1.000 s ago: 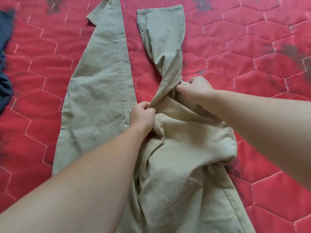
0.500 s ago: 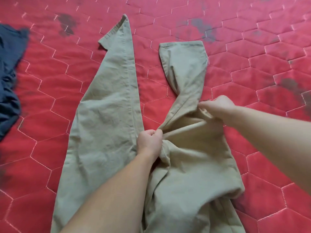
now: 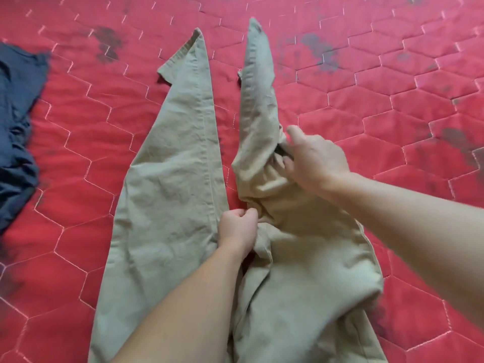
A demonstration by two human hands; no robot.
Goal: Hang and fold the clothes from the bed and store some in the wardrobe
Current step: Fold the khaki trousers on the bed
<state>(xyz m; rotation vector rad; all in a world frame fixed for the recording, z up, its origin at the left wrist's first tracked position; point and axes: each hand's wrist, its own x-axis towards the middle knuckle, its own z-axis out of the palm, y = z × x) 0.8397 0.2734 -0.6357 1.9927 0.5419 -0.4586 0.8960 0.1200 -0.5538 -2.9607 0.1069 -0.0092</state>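
Note:
A pair of khaki trousers (image 3: 170,195) lies spread on the red quilted bed (image 3: 366,100), legs pointing away from me. The left leg lies flat. The right leg (image 3: 258,106) is turned on its edge and bunched near the knee. My left hand (image 3: 237,229) grips the cloth at the crotch, fingers curled round a fold. My right hand (image 3: 313,162) is on the bunched part of the right leg, thumb raised, fingertips tucked into the folds; whether they pinch the cloth I cannot tell. The waist end runs out of view at the bottom.
A dark blue garment (image 3: 15,132) lies crumpled at the left edge of the bed. Dark stains mark the red cover at the top and at the right. Bare quilt surrounds the trousers on both sides.
The right trouser leg has turned from flat to standing on its edge. My right hand has loosened from a closed grip, with the thumb now raised. My left hand keeps its hold at the crotch.

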